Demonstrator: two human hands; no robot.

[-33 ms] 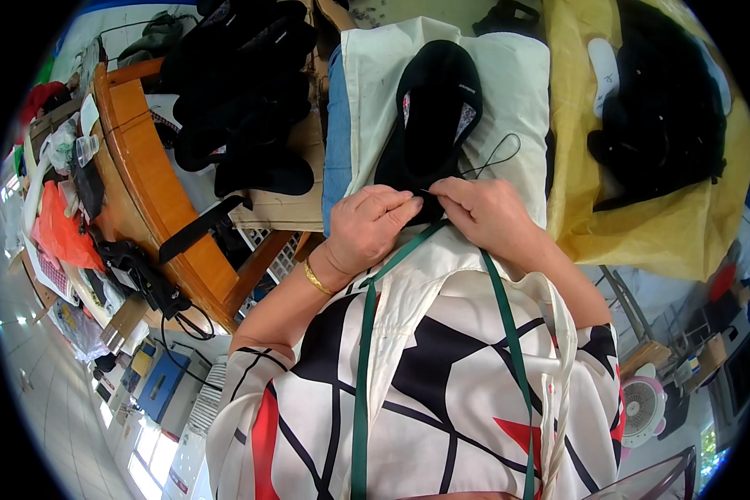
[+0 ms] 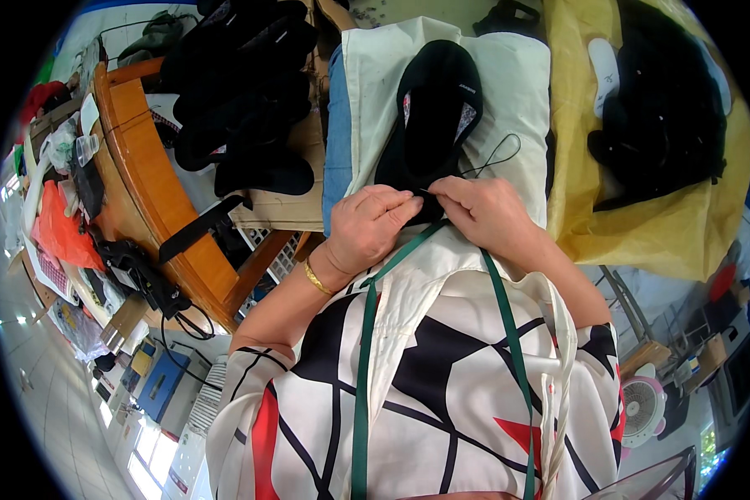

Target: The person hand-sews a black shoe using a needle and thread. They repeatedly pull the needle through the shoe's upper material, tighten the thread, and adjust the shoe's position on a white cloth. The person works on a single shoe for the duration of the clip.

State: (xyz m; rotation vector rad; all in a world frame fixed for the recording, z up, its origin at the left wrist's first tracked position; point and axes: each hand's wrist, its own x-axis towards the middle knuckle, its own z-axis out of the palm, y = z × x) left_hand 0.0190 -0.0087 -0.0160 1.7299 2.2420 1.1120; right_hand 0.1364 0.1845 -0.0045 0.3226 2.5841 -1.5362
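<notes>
A black slip-on shoe (image 2: pixel 442 62) with a patterned lining lies on a white cloth (image 2: pixel 517 75) in front of me, its near end between my hands. My left hand (image 2: pixel 367 223) is closed, thumb and forefinger pinching the shoe's black material at that end. In a pinch, my right hand (image 2: pixel 483 212) holds a thin needle (image 2: pixel 426 192) that points left toward the left fingertips. A loop of black thread (image 2: pixel 508 137) curls over the cloth beyond the right hand. The fingers partly hide the shoe's near end.
Several black shoes (image 2: pixel 250 108) are heaped at the left by a cardboard piece (image 2: pixel 283 208) and an orange wooden chair (image 2: pixel 146 167). At the right, black pieces (image 2: pixel 658 117) and a white insole (image 2: pixel 603 75) lie on a yellow cloth (image 2: pixel 575 233). Green straps (image 2: pixel 365 358) hang across my front.
</notes>
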